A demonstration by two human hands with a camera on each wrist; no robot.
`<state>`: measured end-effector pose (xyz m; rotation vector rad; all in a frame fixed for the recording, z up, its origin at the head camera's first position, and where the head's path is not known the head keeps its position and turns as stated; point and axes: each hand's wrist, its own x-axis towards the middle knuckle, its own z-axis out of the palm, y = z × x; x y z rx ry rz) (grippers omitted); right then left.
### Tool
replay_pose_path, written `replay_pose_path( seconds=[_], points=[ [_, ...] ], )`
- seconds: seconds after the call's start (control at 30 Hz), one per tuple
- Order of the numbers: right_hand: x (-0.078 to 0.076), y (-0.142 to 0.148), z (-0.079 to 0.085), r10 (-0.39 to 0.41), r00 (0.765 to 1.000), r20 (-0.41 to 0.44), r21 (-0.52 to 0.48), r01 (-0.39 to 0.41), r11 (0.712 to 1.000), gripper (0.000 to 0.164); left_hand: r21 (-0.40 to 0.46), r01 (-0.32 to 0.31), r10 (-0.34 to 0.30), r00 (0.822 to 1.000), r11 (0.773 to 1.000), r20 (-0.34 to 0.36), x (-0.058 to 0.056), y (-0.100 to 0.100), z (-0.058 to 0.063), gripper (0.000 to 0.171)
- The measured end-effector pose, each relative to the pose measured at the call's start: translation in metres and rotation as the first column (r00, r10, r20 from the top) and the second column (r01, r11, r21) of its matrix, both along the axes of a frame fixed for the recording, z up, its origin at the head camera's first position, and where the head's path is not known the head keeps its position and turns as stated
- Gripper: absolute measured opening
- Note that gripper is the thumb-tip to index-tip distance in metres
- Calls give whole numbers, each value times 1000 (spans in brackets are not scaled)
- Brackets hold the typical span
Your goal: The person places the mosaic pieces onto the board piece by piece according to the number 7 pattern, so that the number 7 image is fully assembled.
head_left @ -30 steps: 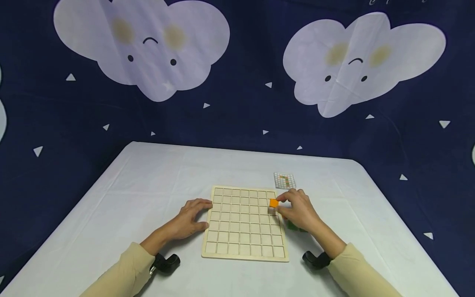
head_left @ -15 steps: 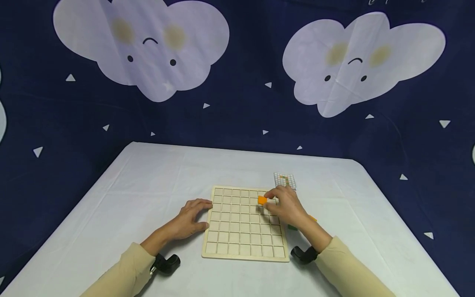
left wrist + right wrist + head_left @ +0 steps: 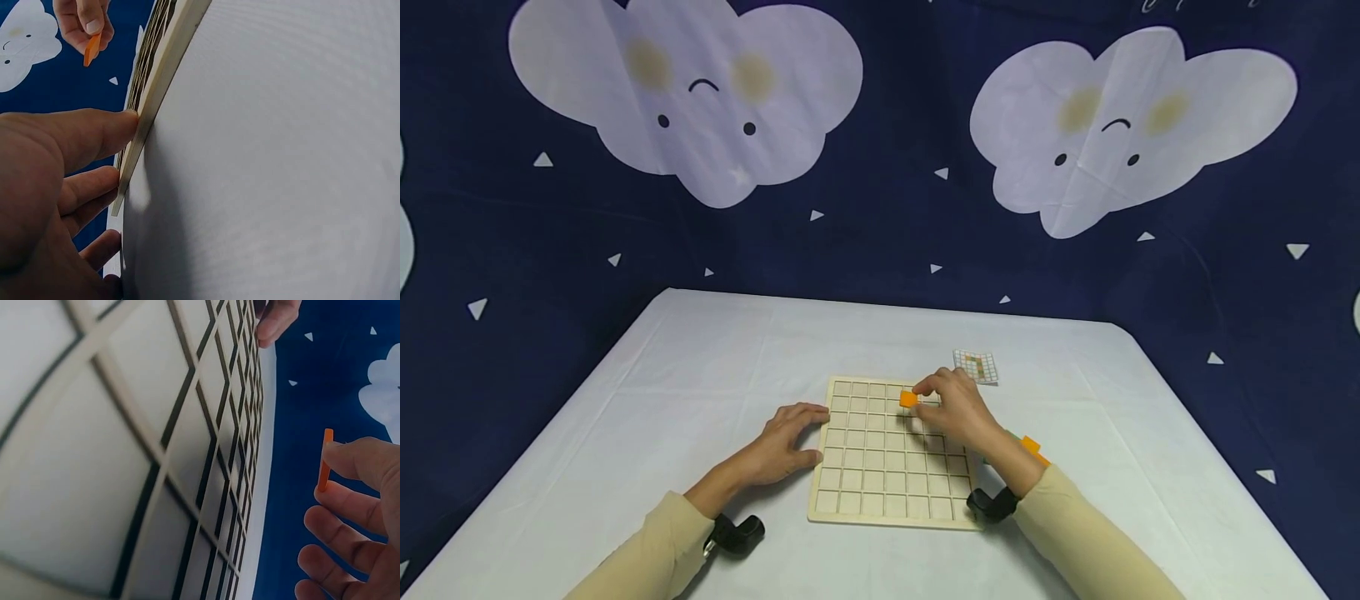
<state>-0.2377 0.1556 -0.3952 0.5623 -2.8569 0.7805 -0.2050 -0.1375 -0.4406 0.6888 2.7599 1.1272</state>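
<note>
A pale wooden grid board [image 3: 862,481] with square recesses lies on the white table. Thumb and index finger of my right hand [image 3: 953,410] pinch a thin orange square tile [image 3: 908,399] above the far part of the board. In the right wrist view the tile [image 3: 325,460] shows edge-on, held off the grid, with the other fingers loosely bent. My left hand [image 3: 775,446] rests at the board's left edge, its thumb and fingertips touching the side. The left wrist view shows the thumb [image 3: 94,134] against the wooden rim [image 3: 164,78].
A small card [image 3: 976,365] printed with a coloured grid pattern lies behind the board's right corner. Orange tiles [image 3: 1032,446] and a bit of green sit right of the board, partly hidden by my right forearm. A dark blue cloud-print cloth [image 3: 880,233] hangs behind the table.
My right hand has moved left and slightly away over the board with the orange tile, uncovering orange tiles on the table at the right. My left hand has stayed put.
</note>
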Motion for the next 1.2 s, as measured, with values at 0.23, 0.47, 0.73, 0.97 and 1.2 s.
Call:
replay_pose_path(
  seconds=[0.23,0.47,0.73,0.97,1.2],
  points=[
    [-5,-9,-1,15,1000,-8,6,-15,1000,20,4,4,-4,1000,1000,-5,0,0,0,51],
    [-10,-18,-3,34,999,-5,11,-34,999,21,1,12,-12,1000,1000,-18,0,-1,-2,51],
    [-15,-26,-4,43,999,-4,34,-43,998,19,6,16,-16,1000,1000,-18,0,-1,-1,51],
    [-21,-32,-5,64,998,0,70,-63,996,20,-1,12,-12,1000,1000,-24,0,-1,-1,51],
    [-23,-35,-6,77,997,18,93,-79,993,21,-2,15,-15,1000,1000,-15,1,0,-1,51]
  ],
)
